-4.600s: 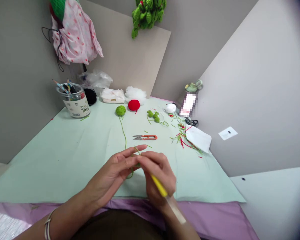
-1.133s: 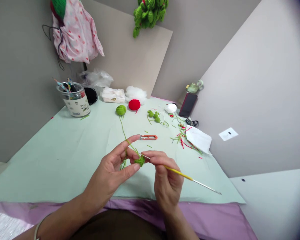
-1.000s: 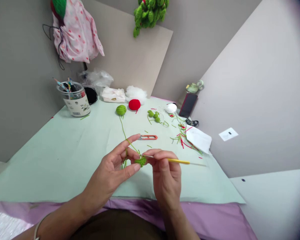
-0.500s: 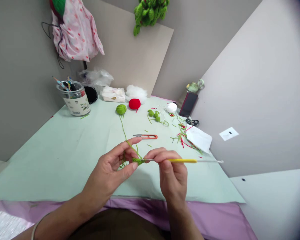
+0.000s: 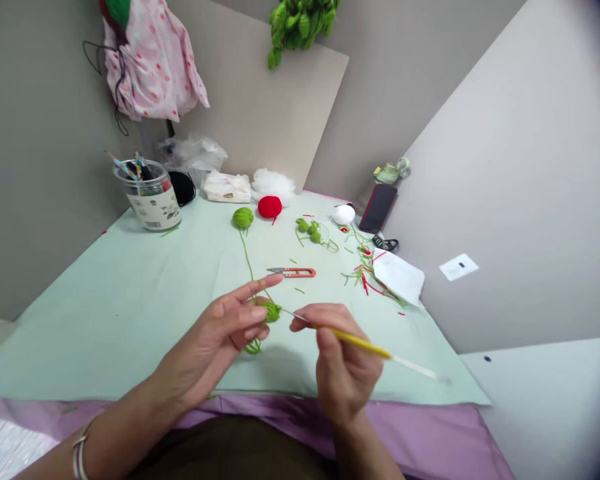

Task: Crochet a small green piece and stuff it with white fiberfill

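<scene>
Head view: our left hand (image 5: pixel 220 339) pinches the green piece (image 5: pixel 273 311) above the table (image 5: pixel 155 300), yarn (image 5: pixel 247 252) trailing to the green ball (image 5: pixel 243 217). Our right hand (image 5: pixel 349 360) grips the hook (image 5: pixel 363 343), tip at the piece; scissors (image 5: pixel 301 273) lie just beyond our left hand.

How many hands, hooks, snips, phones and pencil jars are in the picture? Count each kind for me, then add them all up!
Hands: 2 (left hand and right hand)
Hooks: 1 (yellow-handled hook)
Snips: 1 (orange snips)
Phones: 1 (dark phone)
Pencil jars: 1 (clear jar)
Total: 6
</scene>
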A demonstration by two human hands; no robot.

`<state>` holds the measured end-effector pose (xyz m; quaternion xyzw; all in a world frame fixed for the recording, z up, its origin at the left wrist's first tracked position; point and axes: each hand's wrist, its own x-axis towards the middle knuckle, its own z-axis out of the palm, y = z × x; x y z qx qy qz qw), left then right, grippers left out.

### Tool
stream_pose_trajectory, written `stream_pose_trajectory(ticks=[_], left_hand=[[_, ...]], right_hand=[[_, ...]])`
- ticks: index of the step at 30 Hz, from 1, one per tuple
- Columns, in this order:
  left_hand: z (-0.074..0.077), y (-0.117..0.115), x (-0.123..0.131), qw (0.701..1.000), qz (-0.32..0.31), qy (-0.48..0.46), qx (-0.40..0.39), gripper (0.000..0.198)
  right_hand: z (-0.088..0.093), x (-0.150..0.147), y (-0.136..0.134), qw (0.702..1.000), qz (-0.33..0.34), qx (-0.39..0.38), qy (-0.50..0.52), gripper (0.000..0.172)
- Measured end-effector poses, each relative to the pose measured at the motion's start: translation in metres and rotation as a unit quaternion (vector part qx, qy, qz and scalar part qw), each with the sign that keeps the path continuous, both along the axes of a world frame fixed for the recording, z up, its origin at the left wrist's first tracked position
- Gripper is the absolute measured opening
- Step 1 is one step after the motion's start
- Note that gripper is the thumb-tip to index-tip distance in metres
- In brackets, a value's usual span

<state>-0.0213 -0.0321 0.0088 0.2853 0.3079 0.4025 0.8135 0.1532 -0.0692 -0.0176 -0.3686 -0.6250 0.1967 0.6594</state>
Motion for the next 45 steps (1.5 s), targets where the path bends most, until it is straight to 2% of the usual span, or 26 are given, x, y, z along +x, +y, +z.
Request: stream_pose_trajectory(ticks=[2,3,6,9,11,13,15,16,18,20,22,26,31,35,40,45], left_hand=[[0.002,0.001,-0.002,0.999,0.017,0.026,0.032,0.048],[0.002,0.001,-0.002,0.998,0.014,0.037,0.05,0.047],[0.002,-0.002,0.0,0.994,0.004,0.057,0.089,0.043],[-0.002,-0.005,0.004,0.99,0.038,0.087,0.104,0.04],[-0.004,-0.006,0.007,0.99,0.058,0.088,0.096,0.043],[-0.005,-0.005,0.009,0.996,0.048,0.052,0.062,0.044],[-0.005,-0.003,0.01,1.0,0.014,0.006,0.01,0.041],[-0.004,-0.001,0.009,1.0,0.0,-0.01,-0.011,0.039],[-0.002,0.003,0.006,1.0,0.001,-0.015,-0.022,0.035],[-0.001,0.005,0.003,0.999,0.034,0.017,0.011,0.032],[-0.001,0.004,0.002,0.994,0.051,0.069,0.069,0.032],[-0.004,-0.003,0.002,0.978,0.049,0.139,0.146,0.036],[-0.001,-0.006,0.0,0.982,0.045,0.132,0.125,0.035],[0.0,-0.005,0.0,0.984,0.055,0.123,0.119,0.034],[0.0,-0.005,-0.001,0.978,0.059,0.136,0.144,0.033],[0.003,-0.006,-0.002,0.949,0.092,0.206,0.221,0.031]], right_hand=[[0.006,0.0,0.004,0.992,0.057,-0.05,0.103,0.024],[0.009,-0.001,0.006,0.987,0.077,-0.065,0.123,0.023],[0.012,-0.004,0.011,0.986,0.097,-0.082,0.106,0.02],[0.008,-0.008,0.011,0.993,0.064,-0.08,0.065,0.025],[0.003,-0.011,0.008,0.999,0.006,-0.042,-0.011,0.03],[-0.001,-0.012,0.005,0.991,-0.063,0.03,-0.11,0.038],[-0.002,-0.011,0.003,0.981,-0.097,0.075,-0.153,0.042],[-0.001,-0.01,0.003,0.984,-0.093,0.068,-0.136,0.039],[0.003,-0.006,0.005,0.998,-0.054,0.016,-0.04,0.03],[0.007,-0.003,0.009,0.996,0.005,-0.04,0.073,0.022],[0.009,-0.003,0.013,0.988,0.056,-0.075,0.125,0.019],[0.006,-0.006,0.018,0.985,0.084,-0.098,0.116,0.014],[0.008,-0.005,0.019,0.97,0.093,-0.132,0.18,0.015],[0.014,-0.002,0.018,0.968,0.099,-0.14,0.183,0.021],[0.014,0.0,0.011,0.981,0.08,-0.123,0.123,0.02],[0.018,0.0,0.003,0.996,0.044,-0.071,0.036,0.024]])
